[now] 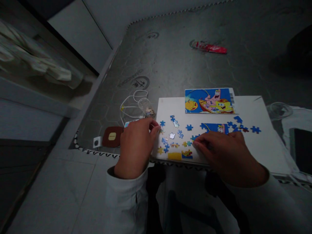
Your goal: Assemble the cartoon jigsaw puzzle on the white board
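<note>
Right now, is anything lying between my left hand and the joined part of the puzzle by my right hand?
Yes: loose puzzle pieces lie scattered on the white board between your left hand and the joined part, and your right hand covers some of its near side.

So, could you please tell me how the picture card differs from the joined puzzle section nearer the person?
The picture card lies uncovered, while the right hand partly hides the joined puzzle section. The card's visible edges are straight; the section's left edge is knobbed. Both show blue artwork.
</note>
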A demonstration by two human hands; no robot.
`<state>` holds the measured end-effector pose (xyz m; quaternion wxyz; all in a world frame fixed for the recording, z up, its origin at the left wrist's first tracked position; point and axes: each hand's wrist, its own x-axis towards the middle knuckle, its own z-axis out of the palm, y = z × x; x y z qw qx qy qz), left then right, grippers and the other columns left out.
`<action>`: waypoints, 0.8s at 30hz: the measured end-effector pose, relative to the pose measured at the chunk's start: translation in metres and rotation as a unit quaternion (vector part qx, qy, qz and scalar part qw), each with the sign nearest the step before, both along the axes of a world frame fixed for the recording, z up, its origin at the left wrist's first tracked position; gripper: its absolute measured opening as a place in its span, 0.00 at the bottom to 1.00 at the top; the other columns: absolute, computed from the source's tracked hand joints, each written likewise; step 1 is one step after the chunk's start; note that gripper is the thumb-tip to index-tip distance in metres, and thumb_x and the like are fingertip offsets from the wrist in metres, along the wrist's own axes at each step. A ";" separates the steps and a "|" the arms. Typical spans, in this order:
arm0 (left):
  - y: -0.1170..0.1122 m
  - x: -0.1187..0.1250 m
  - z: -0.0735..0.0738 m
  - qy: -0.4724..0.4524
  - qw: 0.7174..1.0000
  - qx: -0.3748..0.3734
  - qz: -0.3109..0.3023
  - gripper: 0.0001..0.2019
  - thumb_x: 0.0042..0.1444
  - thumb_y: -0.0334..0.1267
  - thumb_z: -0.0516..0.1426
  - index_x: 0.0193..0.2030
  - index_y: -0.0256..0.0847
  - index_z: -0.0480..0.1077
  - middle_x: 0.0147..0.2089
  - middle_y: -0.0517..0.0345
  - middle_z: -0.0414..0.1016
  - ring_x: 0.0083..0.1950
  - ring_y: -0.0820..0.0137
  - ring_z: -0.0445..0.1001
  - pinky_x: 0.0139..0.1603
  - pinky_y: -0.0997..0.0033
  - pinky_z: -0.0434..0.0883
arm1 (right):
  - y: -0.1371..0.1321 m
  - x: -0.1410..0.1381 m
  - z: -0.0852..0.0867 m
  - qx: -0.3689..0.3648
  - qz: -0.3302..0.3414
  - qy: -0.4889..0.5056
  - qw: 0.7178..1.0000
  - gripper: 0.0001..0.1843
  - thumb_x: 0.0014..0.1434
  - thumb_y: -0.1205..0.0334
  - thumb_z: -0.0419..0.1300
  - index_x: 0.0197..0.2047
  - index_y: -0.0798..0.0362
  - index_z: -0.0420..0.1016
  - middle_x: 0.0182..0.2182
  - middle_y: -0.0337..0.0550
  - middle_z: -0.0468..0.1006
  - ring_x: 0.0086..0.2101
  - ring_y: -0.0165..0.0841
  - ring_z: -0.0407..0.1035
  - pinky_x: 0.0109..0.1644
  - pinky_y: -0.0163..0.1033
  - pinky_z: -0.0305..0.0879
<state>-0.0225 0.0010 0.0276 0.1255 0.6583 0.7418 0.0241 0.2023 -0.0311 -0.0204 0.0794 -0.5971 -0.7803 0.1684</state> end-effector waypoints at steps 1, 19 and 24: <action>-0.001 -0.002 0.001 0.011 1.000 -0.005 0.004 0.07 0.61 0.44 0.60 0.41 0.49 0.80 0.40 0.59 0.82 0.41 0.59 0.78 0.36 0.63 0.63 | 0.000 0.000 0.000 0.000 0.001 0.000 1.000 0.13 0.67 0.55 0.53 0.36 0.45 0.77 0.35 0.35 0.81 0.37 0.39 0.73 0.44 0.49 0.47; 0.000 -0.003 -0.005 -0.045 0.998 -0.014 -0.041 0.08 0.58 0.36 0.63 0.44 0.51 0.79 0.42 0.65 0.82 0.46 0.61 0.78 0.43 0.61 0.67 | 0.001 0.002 0.000 0.022 0.012 -0.024 0.999 0.15 0.67 0.51 0.52 0.35 0.45 0.76 0.34 0.37 0.82 0.34 0.43 0.73 0.43 0.51 0.50; 0.003 -0.001 -0.008 -0.048 0.998 -0.025 -0.045 0.07 0.57 0.37 0.64 0.43 0.50 0.79 0.41 0.64 0.83 0.46 0.60 0.78 0.46 0.60 0.68 | 0.000 0.003 -0.001 0.029 0.011 -0.021 0.999 0.14 0.67 0.52 0.52 0.35 0.45 0.76 0.34 0.35 0.82 0.35 0.41 0.73 0.43 0.50 0.50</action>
